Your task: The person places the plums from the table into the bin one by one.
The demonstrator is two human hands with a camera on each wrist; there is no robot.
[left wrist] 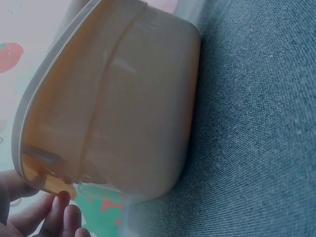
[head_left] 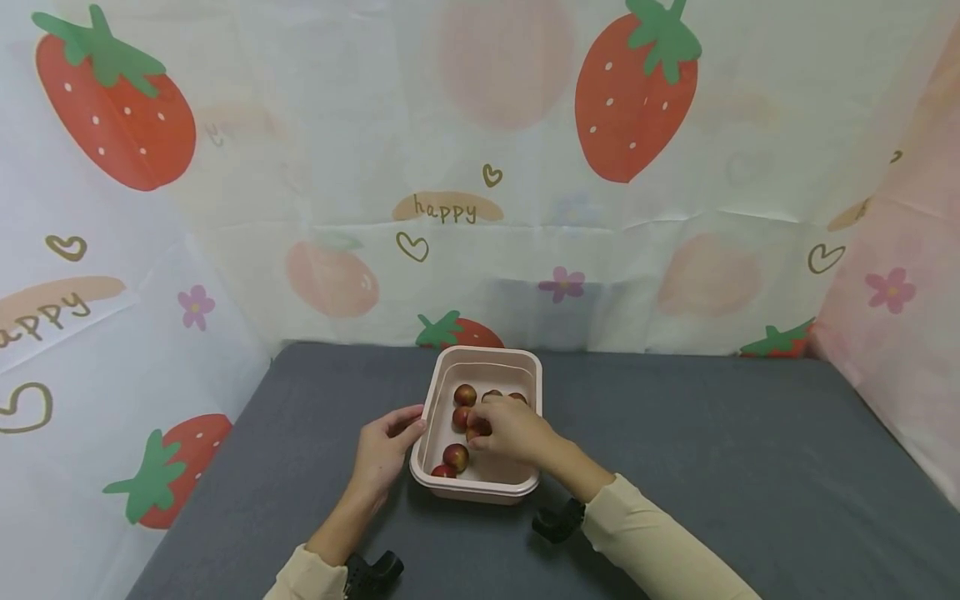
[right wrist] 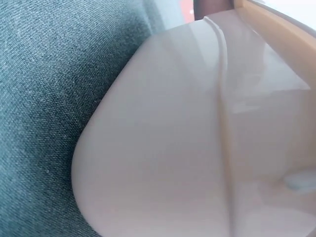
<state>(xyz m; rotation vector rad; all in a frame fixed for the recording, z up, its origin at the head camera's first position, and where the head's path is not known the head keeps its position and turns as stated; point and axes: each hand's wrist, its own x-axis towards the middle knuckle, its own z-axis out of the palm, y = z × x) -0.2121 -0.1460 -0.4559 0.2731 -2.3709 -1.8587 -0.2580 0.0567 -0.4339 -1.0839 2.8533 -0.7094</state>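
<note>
A pale pink plastic box (head_left: 487, 357) stands on the dark table and holds several small round red-brown fruits (head_left: 455, 457) that look like plums. At its left side, my left hand (head_left: 381, 450) pinches the rim between thumb and fingers (left wrist: 63, 212). Reaching over the right rim, my right hand (head_left: 517, 429) is inside the box with its fingers curled round one plum (head_left: 477, 430), which is partly covered. More plums (head_left: 465, 395) lie beyond and beside that hand. Only the outer wall of the box (right wrist: 153, 133) fills the right wrist view; the right fingers are hidden there.
The dark grey cloth (head_left: 675, 450) covers the table on both sides of the box. A fruit-printed curtain (head_left: 360, 150) hangs behind the back edge and along both sides. Black wrist mounts (head_left: 558, 522) sit on both forearms.
</note>
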